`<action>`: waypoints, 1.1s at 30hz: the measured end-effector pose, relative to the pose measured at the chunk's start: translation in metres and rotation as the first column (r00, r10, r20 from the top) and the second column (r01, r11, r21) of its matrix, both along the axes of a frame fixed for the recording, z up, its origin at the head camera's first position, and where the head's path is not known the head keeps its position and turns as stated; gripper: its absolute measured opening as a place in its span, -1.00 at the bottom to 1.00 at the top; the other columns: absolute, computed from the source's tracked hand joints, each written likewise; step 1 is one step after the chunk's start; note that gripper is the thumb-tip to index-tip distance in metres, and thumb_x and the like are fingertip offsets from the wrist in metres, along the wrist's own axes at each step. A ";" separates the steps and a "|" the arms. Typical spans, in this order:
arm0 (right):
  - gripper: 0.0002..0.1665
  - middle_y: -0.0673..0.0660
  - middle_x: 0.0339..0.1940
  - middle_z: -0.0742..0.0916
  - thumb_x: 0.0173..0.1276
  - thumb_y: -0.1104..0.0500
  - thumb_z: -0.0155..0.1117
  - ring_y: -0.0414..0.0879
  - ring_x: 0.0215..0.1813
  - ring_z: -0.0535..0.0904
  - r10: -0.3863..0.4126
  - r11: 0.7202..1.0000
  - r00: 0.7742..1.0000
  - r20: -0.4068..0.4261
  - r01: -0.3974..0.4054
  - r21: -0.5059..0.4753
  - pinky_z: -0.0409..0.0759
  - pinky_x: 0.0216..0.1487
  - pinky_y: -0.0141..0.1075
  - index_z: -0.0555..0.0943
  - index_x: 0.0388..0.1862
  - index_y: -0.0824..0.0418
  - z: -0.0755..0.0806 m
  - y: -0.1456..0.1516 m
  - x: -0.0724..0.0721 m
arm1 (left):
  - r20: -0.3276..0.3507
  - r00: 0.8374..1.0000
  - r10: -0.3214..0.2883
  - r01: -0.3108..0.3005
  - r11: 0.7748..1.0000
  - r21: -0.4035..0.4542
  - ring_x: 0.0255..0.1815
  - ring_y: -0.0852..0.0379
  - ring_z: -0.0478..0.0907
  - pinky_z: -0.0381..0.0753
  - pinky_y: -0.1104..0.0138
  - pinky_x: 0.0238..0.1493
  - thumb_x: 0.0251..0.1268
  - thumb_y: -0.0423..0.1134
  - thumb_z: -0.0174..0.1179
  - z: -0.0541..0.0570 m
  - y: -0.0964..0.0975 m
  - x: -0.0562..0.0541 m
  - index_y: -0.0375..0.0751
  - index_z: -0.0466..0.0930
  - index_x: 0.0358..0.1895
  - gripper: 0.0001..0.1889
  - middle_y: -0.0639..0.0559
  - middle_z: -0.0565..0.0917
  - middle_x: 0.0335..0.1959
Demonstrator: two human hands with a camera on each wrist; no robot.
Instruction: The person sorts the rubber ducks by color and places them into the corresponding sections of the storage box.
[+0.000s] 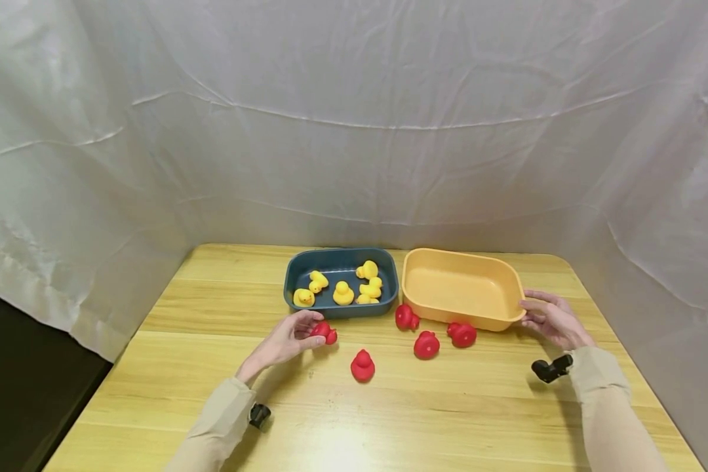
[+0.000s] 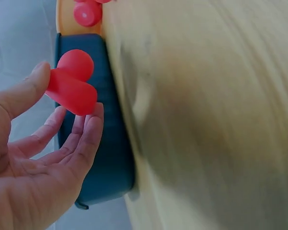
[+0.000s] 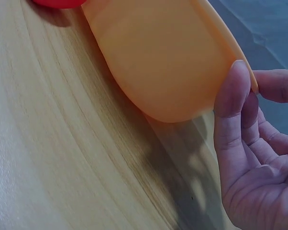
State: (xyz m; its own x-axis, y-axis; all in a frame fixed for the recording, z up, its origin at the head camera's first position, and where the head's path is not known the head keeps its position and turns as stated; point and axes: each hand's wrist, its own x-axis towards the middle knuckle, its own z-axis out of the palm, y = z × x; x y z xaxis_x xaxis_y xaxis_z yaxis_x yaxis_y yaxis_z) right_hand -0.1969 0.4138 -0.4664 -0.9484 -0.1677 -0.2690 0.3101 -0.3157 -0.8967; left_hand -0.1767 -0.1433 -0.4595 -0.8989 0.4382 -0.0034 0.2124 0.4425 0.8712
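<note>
My left hand (image 1: 289, 339) pinches a red rubber duck (image 1: 324, 332) between thumb and fingers, in front of the dark blue bin (image 1: 342, 312). Seen from the left wrist, that duck (image 2: 77, 84) is against the thumb tip and fingertips, with the blue bin's wall behind it. Several yellow rubber ducks (image 1: 343, 294) lie inside the blue bin. At the right, my right hand (image 1: 557, 320) pinches the end rim of an orange bin (image 1: 448, 282). The right wrist view has thumb and forefinger on either side of that rim (image 3: 247, 67).
One red duck (image 1: 362, 366) sits on the wooden table (image 1: 436, 419) in front of the blue bin. Three more, including a red duck (image 1: 427, 345) nearest me, lie by the orange bin's front wall. Grey sheeting (image 1: 354, 131) stands behind and at both sides.
</note>
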 end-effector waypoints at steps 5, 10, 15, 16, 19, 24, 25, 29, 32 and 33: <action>-0.71 0.05 -0.35 0.76 0.52 0.39 0.06 -0.14 -0.40 0.68 0.005 1.000 1.000 0.000 -0.005 0.018 0.76 -0.29 -0.39 0.61 -0.09 0.02 0.001 0.002 0.001 | 0.003 1.000 -0.024 0.023 0.999 0.026 0.02 -0.02 0.59 0.64 0.37 0.10 0.35 -0.25 0.32 0.010 -0.001 0.000 -0.49 0.47 0.25 -0.49 -0.31 0.64 0.07; -0.73 0.01 -0.36 0.76 0.51 0.37 0.10 -0.18 -0.42 0.69 -0.015 0.994 1.000 -0.003 0.015 0.105 0.75 -0.32 -0.42 0.58 -0.08 -0.01 0.001 0.004 0.003 | -0.012 1.000 -0.026 0.027 0.998 0.065 -0.02 0.03 0.57 0.61 0.49 0.00 0.36 -0.26 0.29 0.018 0.000 -0.002 -0.48 0.48 0.25 -0.51 -0.31 0.65 0.06; -0.76 0.01 -0.37 0.76 0.48 0.34 0.17 -0.21 -0.46 0.68 -0.016 0.986 1.000 -0.007 0.017 0.167 0.73 -0.37 -0.45 0.50 0.00 0.05 0.000 -0.001 0.000 | 0.000 1.000 -0.019 0.019 0.998 0.059 -0.03 0.05 0.57 0.61 0.50 -0.01 0.37 -0.24 0.29 0.021 0.000 -0.001 -0.45 0.48 0.27 -0.51 -0.30 0.65 0.08; -0.77 0.01 -0.36 0.77 0.49 0.35 0.15 -0.21 -0.45 0.67 -0.008 0.990 1.000 -0.009 0.009 0.142 0.73 -0.36 -0.45 0.51 0.00 0.06 -0.001 -0.001 0.000 | 0.002 1.000 -0.022 0.021 0.998 0.057 -0.02 0.05 0.57 0.61 0.50 0.00 0.38 -0.23 0.29 0.021 0.000 -0.001 -0.46 0.48 0.27 -0.50 -0.30 0.64 0.09; -0.74 0.05 -0.36 0.79 0.52 0.40 0.06 -0.18 -0.44 0.69 -0.008 0.999 1.000 -0.020 0.009 0.039 0.74 -0.35 -0.43 0.61 -0.07 0.09 -0.002 0.000 0.002 | 0.002 0.999 -0.034 0.034 0.997 0.067 0.00 0.04 0.57 0.62 0.51 0.01 0.39 -0.23 0.28 0.022 0.002 -0.001 -0.46 0.47 0.28 -0.50 -0.31 0.63 0.12; -0.68 0.08 -0.35 0.80 0.52 0.44 0.01 -0.13 -0.40 0.73 -0.005 0.999 0.999 -0.038 0.003 -0.037 0.77 -0.29 -0.39 0.66 -0.14 0.12 -0.002 0.002 0.003 | -0.011 0.999 -0.033 0.033 0.996 0.082 0.00 0.02 0.58 0.61 0.51 -0.01 0.38 -0.27 0.27 0.027 0.004 -0.003 -0.46 0.49 0.27 -0.52 -0.32 0.64 0.12; -0.69 0.09 -0.34 0.79 0.52 0.44 0.01 -0.12 -0.38 0.73 -0.003 0.999 0.999 -0.034 0.001 -0.034 0.77 -0.28 -0.38 0.65 -0.14 0.13 -0.001 0.002 0.003 | -0.011 0.999 -0.032 0.033 0.996 0.082 0.00 0.03 0.58 0.61 0.51 0.00 0.38 -0.27 0.27 0.028 0.004 -0.004 -0.46 0.49 0.27 -0.52 -0.32 0.64 0.13; -0.77 0.10 -0.31 0.76 0.51 0.42 0.04 -0.10 -0.36 0.73 0.029 0.999 0.999 -0.012 -0.029 0.028 0.78 -0.23 -0.36 0.56 -0.04 0.17 0.002 0.002 0.003 | -0.018 1.000 -0.022 0.023 0.997 0.079 0.03 -0.01 0.59 0.60 0.53 0.03 0.36 -0.28 0.29 0.032 0.006 -0.009 -0.46 0.48 0.28 -0.50 -0.32 0.62 0.17; -0.74 0.12 -0.31 0.75 0.50 0.40 0.09 -0.09 -0.37 0.74 0.059 0.994 0.998 -0.002 -0.059 0.092 0.78 -0.22 -0.36 0.41 0.10 0.21 0.005 0.003 0.001 | -0.024 1.000 -0.015 0.017 0.997 0.081 0.04 -0.05 0.58 0.60 0.53 0.05 0.34 -0.28 0.31 0.036 0.007 -0.014 -0.46 0.48 0.28 -0.49 -0.33 0.61 0.19; -0.70 0.12 -0.32 0.76 0.50 0.39 0.10 -0.10 -0.37 0.75 0.071 0.991 0.997 -0.002 -0.070 0.118 0.78 -0.22 -0.36 0.35 0.14 0.24 0.006 0.004 0.000 | -0.025 1.000 -0.017 0.019 0.996 0.083 0.04 -0.06 0.58 0.60 0.53 0.05 0.33 -0.28 0.32 0.038 0.008 -0.015 -0.45 0.48 0.28 -0.48 -0.34 0.60 0.19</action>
